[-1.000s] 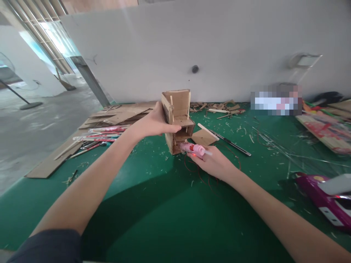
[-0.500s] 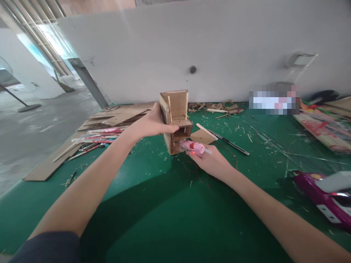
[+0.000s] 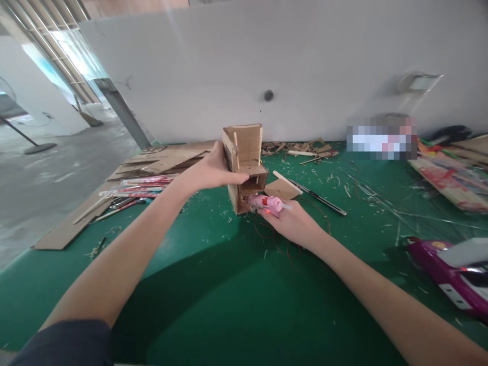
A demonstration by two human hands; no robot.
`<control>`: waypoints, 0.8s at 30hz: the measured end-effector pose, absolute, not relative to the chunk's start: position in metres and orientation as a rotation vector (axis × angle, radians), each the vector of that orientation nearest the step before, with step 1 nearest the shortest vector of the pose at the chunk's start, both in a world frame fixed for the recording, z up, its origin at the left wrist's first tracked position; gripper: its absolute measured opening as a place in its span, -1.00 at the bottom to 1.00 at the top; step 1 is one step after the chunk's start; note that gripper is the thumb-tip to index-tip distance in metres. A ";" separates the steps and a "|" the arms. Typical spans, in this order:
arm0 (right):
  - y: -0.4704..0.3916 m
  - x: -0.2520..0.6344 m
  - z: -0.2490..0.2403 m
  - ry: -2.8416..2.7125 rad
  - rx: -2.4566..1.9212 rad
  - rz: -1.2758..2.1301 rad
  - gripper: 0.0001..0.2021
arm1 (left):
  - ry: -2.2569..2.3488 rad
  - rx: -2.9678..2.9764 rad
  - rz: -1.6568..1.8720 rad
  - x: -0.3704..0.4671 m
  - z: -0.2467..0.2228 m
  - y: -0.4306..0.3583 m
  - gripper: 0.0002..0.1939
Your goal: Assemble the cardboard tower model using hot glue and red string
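A small cardboard structure (image 3: 248, 145) with open compartments and thin wooden sticks stands upright near the middle. My left hand (image 3: 215, 170) grips its left side, thumb lying across the front. In my right hand (image 3: 292, 218) is a pink hot glue gun (image 3: 272, 204), closed in the fingers, with a clear glue stick out of its rear end and a small red light on. The gun's front end points left into the lowest compartment, where its tip is hidden. A thin reddish wire curls on the green table (image 3: 229, 305) below that hand.
Behind the right hand lie a utility knife (image 3: 322, 197), a cardboard piece (image 3: 281, 189) and a wooden stick (image 3: 287, 182). Flat cardboard sheets (image 3: 163, 161) and wrapped packets (image 3: 147, 187) are at left. Scraps (image 3: 320, 147) line the wall. A purple object (image 3: 438, 269) sits at right.
Almost nothing differs. The glue gun has shifted very slightly to the left with my right hand; my left hand keeps the same hold on the cardboard structure.
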State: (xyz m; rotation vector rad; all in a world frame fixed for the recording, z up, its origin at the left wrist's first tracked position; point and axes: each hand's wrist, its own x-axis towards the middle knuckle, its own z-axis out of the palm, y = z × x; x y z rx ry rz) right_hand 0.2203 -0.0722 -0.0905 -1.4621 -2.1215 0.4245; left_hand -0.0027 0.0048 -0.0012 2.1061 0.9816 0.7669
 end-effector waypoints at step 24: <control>-0.076 0.216 -0.092 -2.054 -1.520 0.390 -0.77 | 1.074 2.104 0.770 -0.005 -0.006 0.011 -0.16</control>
